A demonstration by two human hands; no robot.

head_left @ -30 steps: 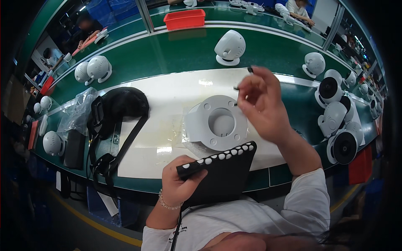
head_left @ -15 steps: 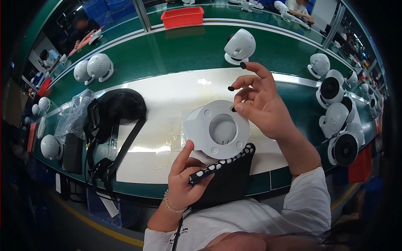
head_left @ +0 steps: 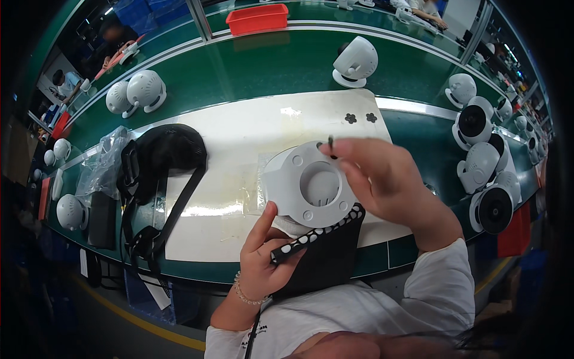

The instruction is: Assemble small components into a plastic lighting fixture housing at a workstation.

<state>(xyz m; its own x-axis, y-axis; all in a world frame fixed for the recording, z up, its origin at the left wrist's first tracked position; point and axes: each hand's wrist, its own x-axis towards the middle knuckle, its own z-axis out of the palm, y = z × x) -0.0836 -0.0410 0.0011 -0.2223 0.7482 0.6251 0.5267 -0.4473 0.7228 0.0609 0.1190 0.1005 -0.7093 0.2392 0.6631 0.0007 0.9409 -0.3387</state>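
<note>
A white device [head_left: 277, 182] lies with its round base facing up. The base has a ring of small round recesses around a hollow centre. My left hand [head_left: 266, 257] rests its thumb on the near-left edge of the device. Its fingers are closed around a black sheet [head_left: 326, 257] with a strip of white dots along its upper edge. Over the right side of the base, my right hand [head_left: 385, 179] is pinched, with a small black pad [head_left: 331, 143] at its fingertips beside the far recess. That recess looks dark; fingers partly cover it.
Two flower-shaped black pieces [head_left: 361, 118] lie on the white mat [head_left: 209, 221]. A black bag with straps [head_left: 170, 149] and clear plastic [head_left: 104, 167] are at left. White devices stand behind [head_left: 357, 60] and at right [head_left: 478, 164]. A red bin [head_left: 257, 20] sits at the back.
My right hand has swung lower and closer over the base, its raised fingers folding in toward the far recess. The flower-shaped pieces have come into view. My left hand stays put.
</note>
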